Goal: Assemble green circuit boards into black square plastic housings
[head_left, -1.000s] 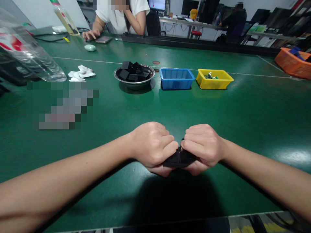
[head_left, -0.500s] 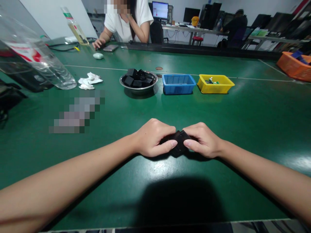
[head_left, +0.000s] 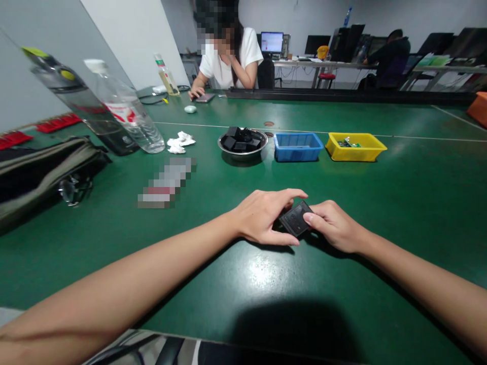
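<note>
A black rectangular plastic case point(head_left: 295, 221), with small openings in its face, is held just above the green table. My right hand point(head_left: 335, 225) pinches its right end, thumb on the upper face. Around the left end of the case, my left hand point(head_left: 266, 217) has its thumb and fingers spread apart; the part of the case nearest that palm is partly hidden. Beyond the hands stands a metal bowl point(head_left: 243, 157) of black plastic parts point(head_left: 240, 139). Right of it are a blue bin point(head_left: 298, 152) and a yellow bin point(head_left: 357, 152) with small green pieces inside.
Crumpled tissue point(head_left: 180, 142), a pixelated flat item point(head_left: 167, 183), a clear water bottle point(head_left: 129, 114), a dark bottle point(head_left: 91, 109) and a bag point(head_left: 45, 182) occupy the left side. Across the table a person in a white shirt point(head_left: 213, 66) sits by a phone point(head_left: 205, 98).
My left hand has opened from its grip on the black case, while my right hand keeps hold. The case has turned to show its flat face. The camera view has shifted left.
</note>
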`<state>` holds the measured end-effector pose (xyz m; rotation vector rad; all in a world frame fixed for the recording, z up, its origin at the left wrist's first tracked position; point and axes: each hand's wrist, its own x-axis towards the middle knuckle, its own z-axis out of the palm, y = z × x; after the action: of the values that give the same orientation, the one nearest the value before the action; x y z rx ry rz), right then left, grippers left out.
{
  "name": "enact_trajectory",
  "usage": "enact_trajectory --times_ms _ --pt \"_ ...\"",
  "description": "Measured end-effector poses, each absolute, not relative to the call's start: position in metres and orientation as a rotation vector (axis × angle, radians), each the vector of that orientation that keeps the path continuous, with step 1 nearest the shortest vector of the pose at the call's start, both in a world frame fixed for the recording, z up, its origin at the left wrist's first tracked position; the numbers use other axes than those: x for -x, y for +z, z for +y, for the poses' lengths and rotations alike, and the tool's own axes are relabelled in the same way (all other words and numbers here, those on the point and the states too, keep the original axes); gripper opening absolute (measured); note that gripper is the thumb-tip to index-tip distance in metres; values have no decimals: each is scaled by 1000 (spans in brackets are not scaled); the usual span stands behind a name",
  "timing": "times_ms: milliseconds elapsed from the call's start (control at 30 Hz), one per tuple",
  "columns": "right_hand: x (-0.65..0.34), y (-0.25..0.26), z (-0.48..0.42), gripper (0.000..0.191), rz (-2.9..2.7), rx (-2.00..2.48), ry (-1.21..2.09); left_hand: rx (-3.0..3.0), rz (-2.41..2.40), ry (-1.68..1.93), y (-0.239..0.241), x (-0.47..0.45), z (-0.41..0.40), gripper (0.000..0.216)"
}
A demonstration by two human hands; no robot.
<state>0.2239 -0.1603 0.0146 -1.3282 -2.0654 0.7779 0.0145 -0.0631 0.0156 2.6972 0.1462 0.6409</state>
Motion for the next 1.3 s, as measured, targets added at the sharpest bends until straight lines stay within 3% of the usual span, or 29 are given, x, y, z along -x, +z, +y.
enact_trajectory --times_ms 200,267,533,667,900,1100,1300 --pt "-224 15 -159 61 -2225 1544 502 -3029 124 461 16 -19 -69 59" --pt "-226 13 -159 61 -2246 1612 441 -3038 209 426 18 -18 -68 61" --pt "-251 15 -157 58 -2088 1573 508 -2933 1253 196 33 15 -23 73" --pt "-264 14 -158 56 -2002 1568 518 -2654 1535 312 34 37 3 73" --pt "-270 14 -157 56 -1987 1575 502 -2384 1668 619 31 49 23 43" --pt "-269 16 -156 55 -2004 1585 502 -2328 1461 708 23 49 39 43" --pt "-267 18 -157 54 -2009 1580 500 -2301 1438 767 18 45 40 24"
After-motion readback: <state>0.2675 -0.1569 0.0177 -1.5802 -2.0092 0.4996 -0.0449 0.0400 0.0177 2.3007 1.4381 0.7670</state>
